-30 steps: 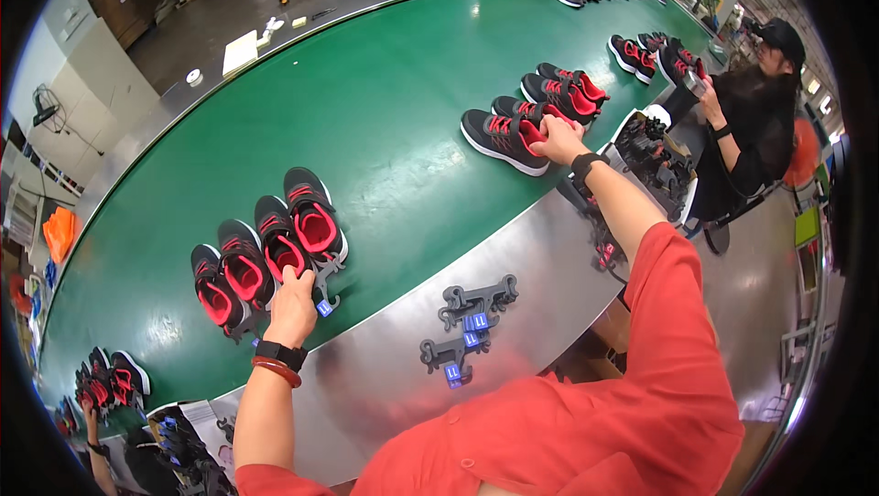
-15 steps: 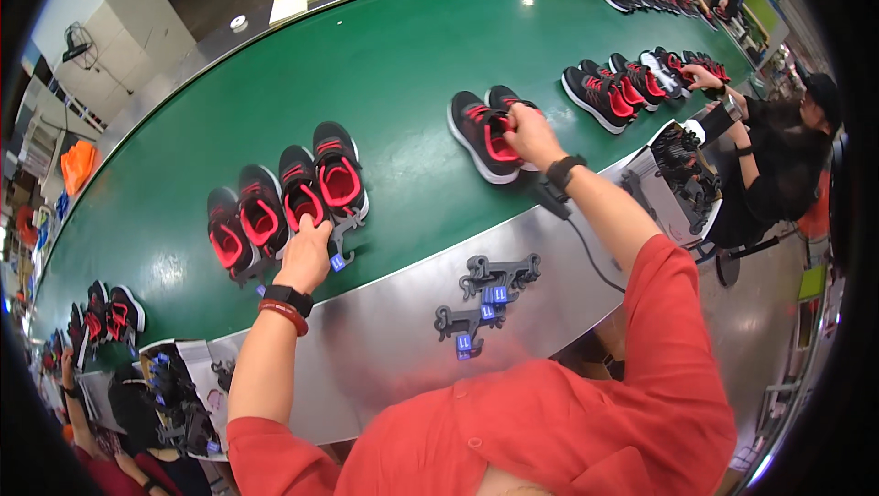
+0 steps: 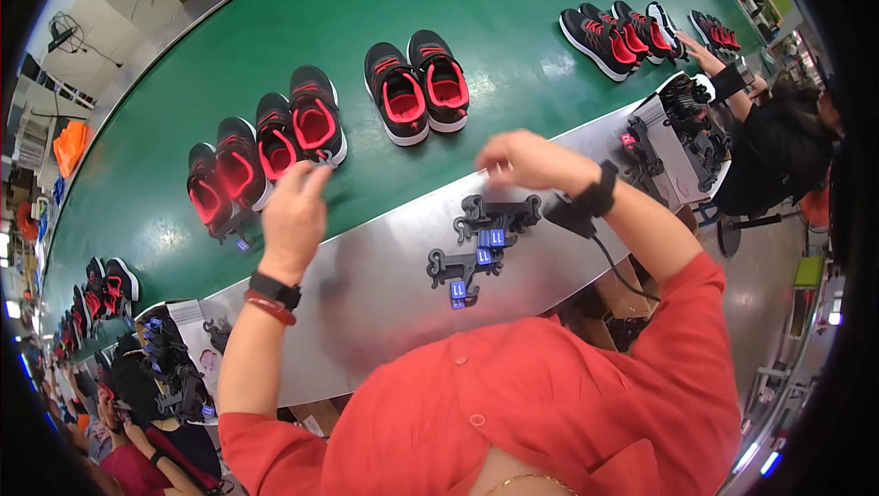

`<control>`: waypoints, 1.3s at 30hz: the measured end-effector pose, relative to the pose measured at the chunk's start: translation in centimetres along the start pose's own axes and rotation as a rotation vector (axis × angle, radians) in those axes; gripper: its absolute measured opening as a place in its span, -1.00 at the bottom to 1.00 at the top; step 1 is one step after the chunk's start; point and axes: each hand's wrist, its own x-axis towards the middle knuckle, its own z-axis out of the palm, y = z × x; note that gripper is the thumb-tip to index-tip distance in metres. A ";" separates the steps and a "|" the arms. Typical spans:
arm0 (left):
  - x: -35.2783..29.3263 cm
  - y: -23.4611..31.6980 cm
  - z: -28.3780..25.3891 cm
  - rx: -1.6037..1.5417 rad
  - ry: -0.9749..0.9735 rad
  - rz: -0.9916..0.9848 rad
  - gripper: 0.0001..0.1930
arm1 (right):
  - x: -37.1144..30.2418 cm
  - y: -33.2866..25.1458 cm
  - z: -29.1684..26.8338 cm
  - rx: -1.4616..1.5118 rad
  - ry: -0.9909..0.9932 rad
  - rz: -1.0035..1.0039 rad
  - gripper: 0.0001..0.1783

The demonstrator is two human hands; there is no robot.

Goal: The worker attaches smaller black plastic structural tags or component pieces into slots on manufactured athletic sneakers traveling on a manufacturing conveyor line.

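Observation:
Several black-and-red sneakers (image 3: 238, 166) stand in a row on the green conveyor belt (image 3: 513, 38), with dark plastic hangers at the near ends of some. My left hand (image 3: 295, 212) is just in front of this row, fingers loosely bent and apart, nothing visible in them. To the right of the row sits a separate pair of sneakers (image 3: 417, 88), no hanger showing on it. My right hand (image 3: 531, 164) hovers over the near belt edge, slightly blurred, fingers curled but apart and apparently bare. Below it, dark shoe hangers (image 3: 467, 262) with blue tags lie on the metal ledge (image 3: 385, 313).
A black corded device (image 3: 569, 214) rests by the ledge's right part. Boxes of hangers stand at the right (image 3: 696, 130) and left (image 3: 179, 368). More sneakers (image 3: 623, 33) lie farther right, where a co-worker's hand (image 3: 703, 54) reaches in. Another group of sneakers (image 3: 101, 290) is at far left.
My right hand has let go of the sneaker pair and drawn back toward the hangers. That pair now stands closer to the row. My left hand has come away from the row's shoes.

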 end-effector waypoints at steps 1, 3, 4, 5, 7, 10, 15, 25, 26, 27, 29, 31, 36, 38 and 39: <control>1.2 1.4 0.6 -0.090 -0.040 0.025 -0.59 | -1.4 0.0 0.1 -0.037 -0.070 -0.006 -0.67; 3.3 3.7 2.7 -0.173 -0.033 0.011 -0.59 | -3.1 0.4 0.7 -0.117 -0.139 0.056 -0.61; 4.2 4.3 4.1 -0.228 -0.077 -0.044 -0.48 | -3.7 0.5 0.9 -0.139 -0.150 0.062 -0.63; 5.5 5.0 5.3 -0.277 -0.077 -0.049 -0.46 | -4.0 0.7 1.2 -0.158 -0.160 0.076 -0.65; 7.1 5.1 7.2 -0.293 -0.078 -0.071 -0.53 | -3.9 0.3 1.1 -0.085 -0.159 0.100 -0.69; 8.1 3.2 9.7 -0.243 -0.175 -0.077 -0.63 | -3.9 0.6 1.0 -0.015 -0.132 0.124 -0.75; 7.4 2.3 10.1 -0.462 -0.182 -0.068 -0.78 | -2.6 0.8 -0.1 0.391 -0.088 0.204 -0.82; 5.9 3.0 9.6 -0.468 -0.111 -0.032 -0.85 | 3.6 -1.9 4.8 0.891 0.099 0.366 -0.62; 5.9 2.9 9.6 -0.459 -0.111 -0.028 -0.86 | 3.8 -1.9 5.0 0.913 0.107 0.368 -0.60; 5.9 2.8 9.6 -0.450 -0.114 -0.028 -0.87 | 3.9 -2.2 5.0 0.869 0.029 0.358 -0.58; 5.8 2.7 9.5 -0.421 -0.132 -0.042 -0.87 | 4.1 -2.8 4.7 0.779 -0.122 0.336 -0.53; 5.7 2.7 9.3 -0.384 -0.159 -0.067 -0.87 | 4.7 -3.4 4.0 0.663 -0.190 0.304 -0.50; 6.3 2.7 7.8 -0.198 -0.143 0.095 -0.57 | 6.4 -2.2 2.4 0.813 -0.212 0.201 -0.51; 6.1 2.7 7.8 -0.068 -0.230 0.246 -0.40 | 6.6 -2.1 2.1 0.745 -0.161 0.149 -0.59; 5.9 3.0 7.5 -0.094 -0.273 0.204 -0.38 | 6.6 -2.2 1.8 0.638 -0.126 0.115 -0.63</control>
